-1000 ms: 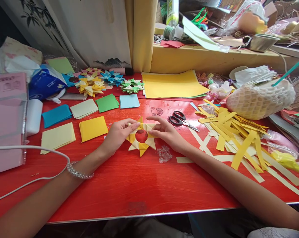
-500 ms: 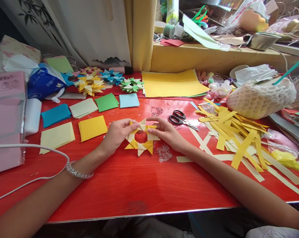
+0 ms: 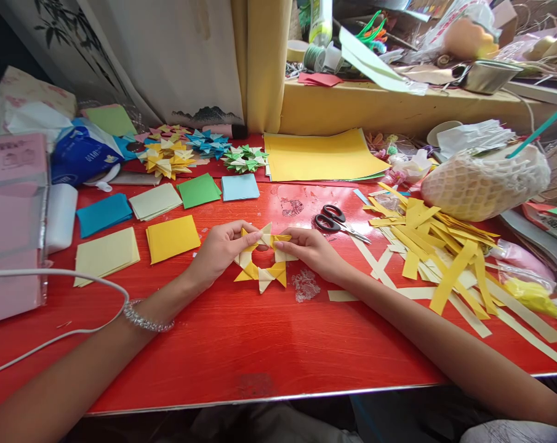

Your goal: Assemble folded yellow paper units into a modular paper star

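Right in the middle of the frame I can see a paper star ring [image 3: 264, 277], its points alternating yellow and cream around a round opening. It is held up by its top part, one cream point at the top and another at the bottom; whether the lower points touch the red table [image 3: 260, 344] I can't tell from here.

The left hand [image 3: 219, 249] pinches the ring's upper left side, thumb laid on the front and fingers curled behind. The right hand [image 3: 311, 249] has the upper right side in a similar close pinch, thumb and bent fingers together on the paper. A clear beaded bracelet [image 3: 148, 316] circles the left wrist.

Just beyond the right hand, right of centre, lie black-handled scissors [image 3: 340, 225]. A loose heap of yellow and cream paper strips [image 3: 419, 239] spreads over the right of the frame. Left of centre sit a yellow paper stack [image 3: 173, 239] and a cream paper stack [image 3: 107, 255], with blue, pale green, green and light blue stacks behind them.

Farther back, at upper centre-left, finished-looking folded rings [image 3: 167, 160] cluster beside a large yellow sheet [image 3: 324, 155]. A cluttered ledge [image 3: 375, 114] fills the upper right.
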